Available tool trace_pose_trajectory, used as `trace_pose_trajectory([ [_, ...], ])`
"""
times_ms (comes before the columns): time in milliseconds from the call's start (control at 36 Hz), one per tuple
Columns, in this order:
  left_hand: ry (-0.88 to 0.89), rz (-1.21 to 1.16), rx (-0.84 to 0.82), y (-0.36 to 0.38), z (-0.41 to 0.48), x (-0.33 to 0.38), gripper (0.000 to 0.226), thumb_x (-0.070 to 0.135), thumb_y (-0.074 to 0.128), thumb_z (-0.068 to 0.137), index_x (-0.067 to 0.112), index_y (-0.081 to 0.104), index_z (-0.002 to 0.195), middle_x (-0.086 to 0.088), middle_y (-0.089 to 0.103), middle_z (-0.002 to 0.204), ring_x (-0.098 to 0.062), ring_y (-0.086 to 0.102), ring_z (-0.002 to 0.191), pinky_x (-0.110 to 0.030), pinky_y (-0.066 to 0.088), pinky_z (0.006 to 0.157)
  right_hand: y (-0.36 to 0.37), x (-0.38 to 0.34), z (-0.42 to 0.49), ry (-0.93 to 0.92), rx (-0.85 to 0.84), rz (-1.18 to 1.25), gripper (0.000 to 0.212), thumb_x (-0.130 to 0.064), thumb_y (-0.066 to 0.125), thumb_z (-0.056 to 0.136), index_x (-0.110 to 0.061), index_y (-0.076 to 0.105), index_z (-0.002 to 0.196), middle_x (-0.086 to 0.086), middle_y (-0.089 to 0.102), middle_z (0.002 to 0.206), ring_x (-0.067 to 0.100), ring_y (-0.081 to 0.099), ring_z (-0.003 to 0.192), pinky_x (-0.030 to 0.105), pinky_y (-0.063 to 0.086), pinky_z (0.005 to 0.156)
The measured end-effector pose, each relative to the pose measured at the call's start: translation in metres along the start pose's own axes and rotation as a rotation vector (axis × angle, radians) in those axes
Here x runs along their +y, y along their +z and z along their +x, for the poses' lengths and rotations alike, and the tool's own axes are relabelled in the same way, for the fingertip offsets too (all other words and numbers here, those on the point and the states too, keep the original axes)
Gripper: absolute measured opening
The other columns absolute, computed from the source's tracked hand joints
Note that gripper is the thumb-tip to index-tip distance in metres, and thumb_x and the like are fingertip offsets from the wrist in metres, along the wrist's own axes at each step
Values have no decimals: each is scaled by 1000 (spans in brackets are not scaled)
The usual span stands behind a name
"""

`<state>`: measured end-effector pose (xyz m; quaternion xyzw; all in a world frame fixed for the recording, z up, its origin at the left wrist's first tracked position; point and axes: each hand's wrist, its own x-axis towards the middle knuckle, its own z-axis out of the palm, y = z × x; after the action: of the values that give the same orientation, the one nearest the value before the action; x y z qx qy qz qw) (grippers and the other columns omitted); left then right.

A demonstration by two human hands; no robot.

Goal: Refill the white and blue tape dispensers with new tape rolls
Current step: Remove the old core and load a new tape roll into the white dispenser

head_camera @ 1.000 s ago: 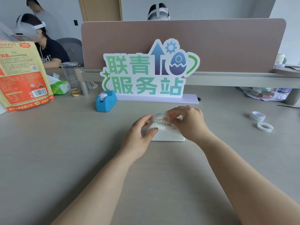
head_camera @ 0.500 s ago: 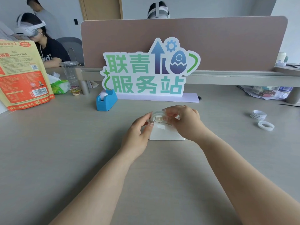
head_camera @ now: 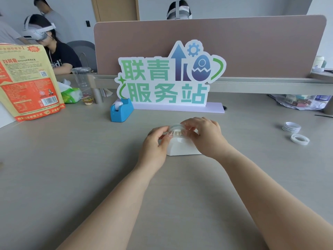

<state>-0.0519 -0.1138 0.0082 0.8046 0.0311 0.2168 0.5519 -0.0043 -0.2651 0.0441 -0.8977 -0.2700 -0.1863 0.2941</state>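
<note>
The white tape dispenser (head_camera: 182, 149) sits on the grey table in the middle of the view. A clear tape roll (head_camera: 176, 129) is just above its top slot, gripped from the left by my left hand (head_camera: 155, 143) and from the right by my right hand (head_camera: 205, 136). Fingers hide much of the roll and the dispenser's top. The blue tape dispenser (head_camera: 121, 111) stands farther back on the left with a white roll in it. A short stack of spare rolls (head_camera: 291, 127) and a single spare tape ring (head_camera: 299, 139) lie at the right.
A green and blue standing sign (head_camera: 167, 80) stands behind the dispensers against a pink divider panel (head_camera: 252, 47). An orange and yellow pouch (head_camera: 27, 83), a tissue pack (head_camera: 71, 94) and a clear cup (head_camera: 82, 76) are at the left. A plastic bag of items (head_camera: 299, 101) lies far right.
Both hands have lifted the clear roll slightly off the white dispenser's top; the dispenser's curved front now shows more below the fingers.
</note>
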Motion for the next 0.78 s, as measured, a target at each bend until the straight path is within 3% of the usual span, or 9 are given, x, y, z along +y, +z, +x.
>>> trace_pose_trajectory([
  [139,-5,-23,-1,0,0,1,21,24,56,94,21,63,113,2,66,115,-14,62,105,-32,49,95,2,1,-1,6,1,12,18,-25,56,91,-23,66,106,-6,69,100,19,57,98,36,36,96],
  [361,11,-20,-17,-1,0,3,11,25,56,94,33,58,100,5,64,114,-8,59,99,-12,42,79,0,1,-1,-3,1,25,17,-22,56,91,-22,67,103,-5,70,99,21,57,97,36,37,95],
  [556,23,-32,-39,-1,-1,3,13,30,57,93,43,56,95,10,62,115,-5,58,104,-18,42,86,0,5,0,-26,19,-17,17,-22,56,91,-24,68,102,-7,70,100,20,56,97,32,34,92],
  [611,19,-42,-51,-1,-1,2,11,34,60,90,39,60,101,10,62,118,-2,57,106,-20,43,88,-1,8,-1,-35,17,-53,16,-21,57,90,-25,69,100,-9,69,99,19,55,97,28,30,88],
  [778,3,-18,-103,-2,-1,-4,44,40,77,73,40,59,113,13,57,121,0,54,111,-39,52,94,-3,9,-2,-52,-17,-98,22,-34,53,93,-32,66,110,-11,67,105,17,50,104,25,22,90],
])
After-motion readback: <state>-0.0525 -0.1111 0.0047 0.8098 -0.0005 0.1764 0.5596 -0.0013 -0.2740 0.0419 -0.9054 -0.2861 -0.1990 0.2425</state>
